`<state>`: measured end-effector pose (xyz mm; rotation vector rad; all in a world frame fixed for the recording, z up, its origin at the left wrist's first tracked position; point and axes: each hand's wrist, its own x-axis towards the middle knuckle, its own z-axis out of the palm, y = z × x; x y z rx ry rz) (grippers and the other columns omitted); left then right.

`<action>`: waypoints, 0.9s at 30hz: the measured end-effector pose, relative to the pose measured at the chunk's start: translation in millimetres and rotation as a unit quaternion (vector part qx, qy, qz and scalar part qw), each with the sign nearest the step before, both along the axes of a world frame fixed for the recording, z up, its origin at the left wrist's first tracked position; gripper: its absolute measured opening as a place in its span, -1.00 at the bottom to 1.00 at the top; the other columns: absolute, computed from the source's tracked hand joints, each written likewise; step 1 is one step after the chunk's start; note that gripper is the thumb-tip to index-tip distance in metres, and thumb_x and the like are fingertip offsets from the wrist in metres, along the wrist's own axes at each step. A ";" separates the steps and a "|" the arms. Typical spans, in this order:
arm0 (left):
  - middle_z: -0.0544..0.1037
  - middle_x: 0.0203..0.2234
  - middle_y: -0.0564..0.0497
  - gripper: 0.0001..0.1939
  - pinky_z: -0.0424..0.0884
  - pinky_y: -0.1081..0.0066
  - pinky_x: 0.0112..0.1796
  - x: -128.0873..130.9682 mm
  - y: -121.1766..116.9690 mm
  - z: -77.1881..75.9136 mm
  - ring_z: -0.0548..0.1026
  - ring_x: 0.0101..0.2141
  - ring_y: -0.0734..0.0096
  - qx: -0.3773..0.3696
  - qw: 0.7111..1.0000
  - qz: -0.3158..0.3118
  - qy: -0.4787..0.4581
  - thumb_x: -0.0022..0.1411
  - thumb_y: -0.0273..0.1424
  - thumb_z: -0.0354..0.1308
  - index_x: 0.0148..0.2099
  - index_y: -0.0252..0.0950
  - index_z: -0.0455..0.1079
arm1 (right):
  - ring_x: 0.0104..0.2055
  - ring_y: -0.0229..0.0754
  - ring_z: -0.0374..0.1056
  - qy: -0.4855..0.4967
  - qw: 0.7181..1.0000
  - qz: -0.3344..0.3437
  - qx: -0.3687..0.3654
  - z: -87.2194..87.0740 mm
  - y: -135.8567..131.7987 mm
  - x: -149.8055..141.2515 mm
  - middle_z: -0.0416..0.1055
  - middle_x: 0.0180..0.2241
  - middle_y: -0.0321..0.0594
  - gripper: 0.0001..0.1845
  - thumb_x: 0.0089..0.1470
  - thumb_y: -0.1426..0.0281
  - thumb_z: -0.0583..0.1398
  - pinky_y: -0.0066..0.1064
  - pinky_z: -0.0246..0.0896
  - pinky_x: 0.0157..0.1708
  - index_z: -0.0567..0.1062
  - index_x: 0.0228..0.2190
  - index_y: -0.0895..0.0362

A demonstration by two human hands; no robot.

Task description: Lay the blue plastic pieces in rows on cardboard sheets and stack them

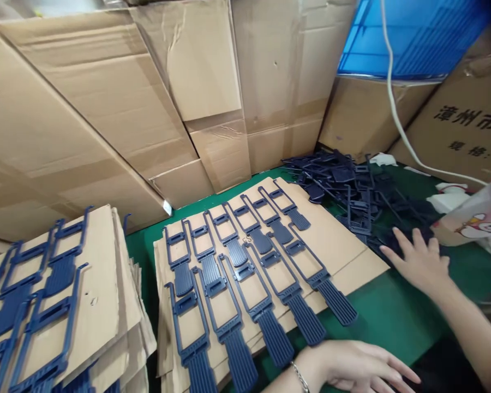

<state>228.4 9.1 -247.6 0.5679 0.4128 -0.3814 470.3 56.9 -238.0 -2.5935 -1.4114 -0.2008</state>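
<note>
fingers (401,367) of the left hand (352,363) extend loosely at the near side, grasping nothing visible. left of them, dark blue frames (261,308) lie in two rows on a cardboard sheet (335,229), some ribbed tabs (337,300) overhanging its near edge. farther right, the right hand (421,262) is splayed by a loose heap of similar pieces (331,174) on the green counter (393,322); contact cannot be told. cardboard panels (204,71) stand at the far side.

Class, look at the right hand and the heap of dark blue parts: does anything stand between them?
Nothing visible does. The right hand has its fingers spread at the near right edge of the heap of dark blue parts. A printed clear container sits to the right, beside that path.
</note>
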 end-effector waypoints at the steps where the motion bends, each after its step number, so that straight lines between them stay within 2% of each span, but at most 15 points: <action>1: 0.43 -0.33 -0.05 -0.76 0.28 0.25 -0.25 -2.4 0.2 2.7 0.48 -0.46 0.43 0.003 1.000 0.004 0.000 0.05 -0.50 0.01 -0.18 -0.26 0.31 | 0.16 0.29 -0.17 0.013 1.000 0.000 0.001 -9.3 -4.3 -1.0 -0.12 0.18 -0.13 -0.16 -0.06 -0.17 -0.27 0.21 -0.06 -0.05 0.06 0.16 -0.03; 3: 0.43 -0.32 -0.05 -0.77 0.21 0.13 -0.15 -5.4 0.9 6.8 0.49 -0.46 0.42 0.010 1.000 0.013 -0.003 0.08 -0.51 -0.01 -0.17 -0.26 0.31 | 0.18 0.27 -0.24 0.027 1.000 0.004 0.011 -15.6 -2.1 -2.7 -0.19 0.21 -0.18 -0.19 -0.02 -0.15 -0.29 0.19 -0.12 0.00 0.01 0.17 -0.04; 7: 0.42 -0.29 -0.05 -0.78 0.14 0.05 -0.07 -7.0 1.5 12.8 0.49 -0.43 0.42 0.014 1.000 0.013 -0.019 0.13 -0.52 -0.03 -0.15 -0.26 0.30 | 0.20 0.26 -0.29 0.073 0.997 0.005 0.026 -7.4 6.5 -2.7 -0.22 0.22 -0.19 -0.23 0.02 -0.12 -0.28 0.21 -0.24 0.04 -0.01 0.18 -0.03; 12: 0.41 -0.31 -0.03 -0.78 0.23 0.16 -0.14 -7.6 1.7 20.1 0.48 -0.43 0.45 0.047 0.998 0.011 -0.034 0.16 -0.51 -0.06 -0.12 -0.29 0.26 | 0.22 0.16 -0.31 0.111 0.989 -0.004 0.102 -8.3 1.4 1.8 -0.24 0.22 -0.09 -0.22 0.04 -0.09 -0.24 0.22 -0.37 0.05 -0.10 0.20 0.03; 17: 0.41 -0.32 -0.05 -0.67 0.34 0.30 -0.27 -8.0 -8.6 28.2 0.49 -0.43 0.48 0.151 0.986 0.042 -0.060 0.15 -0.49 -0.05 -0.01 -0.33 0.18 | 0.22 0.14 -0.35 0.129 0.980 -0.009 0.150 -8.1 -4.0 0.7 -0.25 0.21 0.02 -0.25 0.07 -0.03 -0.16 0.20 -0.46 0.06 -0.06 0.19 0.10; 19: 0.43 -0.34 -0.05 -0.65 0.39 0.35 -0.32 -8.5 -22.8 30.5 0.49 -0.46 0.50 0.287 0.953 0.084 -0.043 0.16 -0.48 -0.11 0.02 -0.36 0.17 | 0.22 0.14 -0.34 0.137 0.979 -0.005 0.152 -7.7 -5.5 0.4 -0.22 0.20 0.05 -0.26 0.07 -0.01 -0.13 0.19 -0.46 0.06 -0.03 0.18 0.11; 21: 0.47 -0.37 -0.04 -0.65 0.41 0.35 -0.31 -10.2 -42.4 31.3 0.49 -0.44 0.48 0.458 0.879 0.134 -0.016 0.17 -0.46 -0.17 -0.01 -0.35 0.22 | 0.21 0.16 -0.31 0.149 0.976 -0.006 0.162 -8.2 -6.6 1.2 -0.19 0.19 0.08 -0.26 0.06 0.00 -0.10 0.18 -0.43 0.05 -0.02 0.18 0.13; 23: 0.49 -0.33 -0.03 -0.66 0.38 0.29 -0.21 -13.1 -63.7 30.8 0.48 -0.32 0.39 0.578 0.796 0.181 0.008 0.16 -0.43 -0.18 -0.07 -0.30 0.30 | 0.20 0.17 -0.30 0.157 0.972 -0.011 0.173 -8.9 -7.4 2.6 -0.18 0.18 0.10 -0.26 0.06 0.01 -0.08 0.16 -0.41 0.05 -0.02 0.17 0.14; 24: 0.49 -0.28 -0.03 -0.68 0.33 0.26 -0.13 -14.9 -73.2 30.3 0.46 -0.23 0.34 0.607 0.768 0.204 0.019 0.16 -0.42 -0.16 -0.10 -0.28 0.33 | 0.20 0.17 -0.30 0.158 0.972 -0.011 0.175 -9.2 -7.8 3.4 -0.18 0.18 0.10 -0.26 0.05 0.02 -0.08 0.16 -0.40 0.05 -0.02 0.17 0.15; 27: 0.44 -0.14 -0.07 -0.69 0.20 0.28 0.00 -19.6 -90.7 28.2 0.35 -0.07 0.29 0.652 0.711 0.261 0.034 0.16 -0.43 -0.14 -0.12 -0.29 0.35 | 0.19 0.16 -0.30 0.153 0.975 -0.009 0.164 -8.9 -9.3 5.1 -0.16 0.17 0.10 -0.26 0.05 0.04 -0.06 0.14 -0.38 0.04 -0.02 0.17 0.17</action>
